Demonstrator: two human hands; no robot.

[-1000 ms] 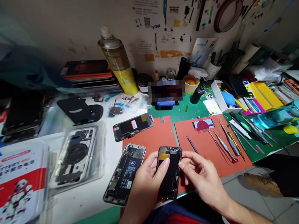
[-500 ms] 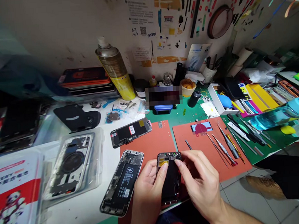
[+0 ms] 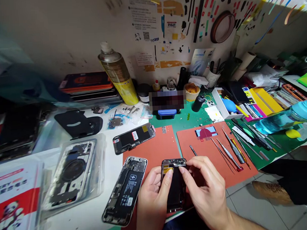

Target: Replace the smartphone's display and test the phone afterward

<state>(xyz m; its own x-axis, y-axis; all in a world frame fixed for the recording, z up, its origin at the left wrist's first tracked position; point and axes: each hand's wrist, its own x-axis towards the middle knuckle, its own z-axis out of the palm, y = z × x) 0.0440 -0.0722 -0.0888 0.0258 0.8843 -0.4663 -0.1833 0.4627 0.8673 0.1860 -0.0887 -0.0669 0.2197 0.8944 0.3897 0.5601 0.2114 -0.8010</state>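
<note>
Phone display assembly [image 3: 175, 190], back upward, over the left orange mat [image 3: 161, 140], beside the opened phone body [image 3: 125, 189]. Left hand [image 3: 152, 196]: grip closed on the assembly's left side. Right hand [image 3: 208, 189]: grip nearly closed at the upper right corner, hold unclear. Even support and light fingertip pressure would best avoid flexing.
</note>
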